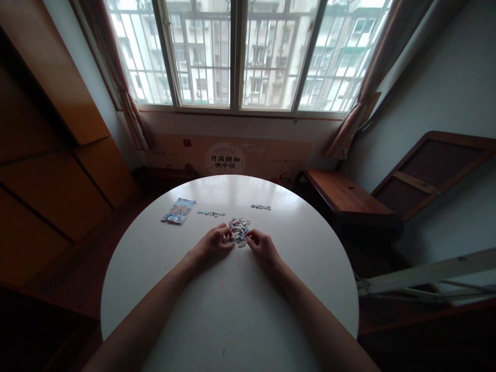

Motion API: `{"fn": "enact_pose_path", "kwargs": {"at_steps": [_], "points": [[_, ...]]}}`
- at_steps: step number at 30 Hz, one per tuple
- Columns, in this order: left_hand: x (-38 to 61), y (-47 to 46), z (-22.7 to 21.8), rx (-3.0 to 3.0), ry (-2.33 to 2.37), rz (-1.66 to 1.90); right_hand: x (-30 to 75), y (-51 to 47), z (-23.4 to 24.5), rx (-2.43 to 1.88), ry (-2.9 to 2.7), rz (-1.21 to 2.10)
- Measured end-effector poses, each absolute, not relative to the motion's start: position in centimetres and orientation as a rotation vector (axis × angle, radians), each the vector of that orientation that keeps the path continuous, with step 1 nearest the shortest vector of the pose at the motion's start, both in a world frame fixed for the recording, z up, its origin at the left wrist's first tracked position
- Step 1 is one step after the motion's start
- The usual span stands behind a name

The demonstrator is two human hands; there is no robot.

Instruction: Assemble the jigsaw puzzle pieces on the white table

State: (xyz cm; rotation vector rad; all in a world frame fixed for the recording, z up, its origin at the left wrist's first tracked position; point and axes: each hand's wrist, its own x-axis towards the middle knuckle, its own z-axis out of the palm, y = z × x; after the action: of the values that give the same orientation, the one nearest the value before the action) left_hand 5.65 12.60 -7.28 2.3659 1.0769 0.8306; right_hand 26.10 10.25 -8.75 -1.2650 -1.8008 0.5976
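Observation:
A heap of loose jigsaw puzzle pieces lies on the white round table, between my two hands. My left hand rests at the heap's left edge, its fingers curved and a gap showing between thumb and forefinger. At the right edge, my right hand has its fingers drawn together, fingertips against the pieces. Whatever these fingertips may hold is too small to make out. Beyond the heap are two strips of pieces, a left strip and a right strip. The picture sheet lies flat, farther left.
Past the table's far edge stand a printed panel and a barred window. A wooden bench is at the right, with a framed board leaning behind it. Wooden cabinets line the left side.

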Motion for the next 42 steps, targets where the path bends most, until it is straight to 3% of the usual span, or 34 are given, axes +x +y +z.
{"fn": "enact_pose_path", "kwargs": {"at_steps": [28,42], "points": [[6.1,13.1,-7.9,2.273,1.225,0.757,26.3,10.2,-8.7,-1.261,-1.823,0.623],[7.0,13.8,-8.1,1.773,0.961,1.023,26.0,10.0,-8.6,-1.227,-1.829,0.654]]}}
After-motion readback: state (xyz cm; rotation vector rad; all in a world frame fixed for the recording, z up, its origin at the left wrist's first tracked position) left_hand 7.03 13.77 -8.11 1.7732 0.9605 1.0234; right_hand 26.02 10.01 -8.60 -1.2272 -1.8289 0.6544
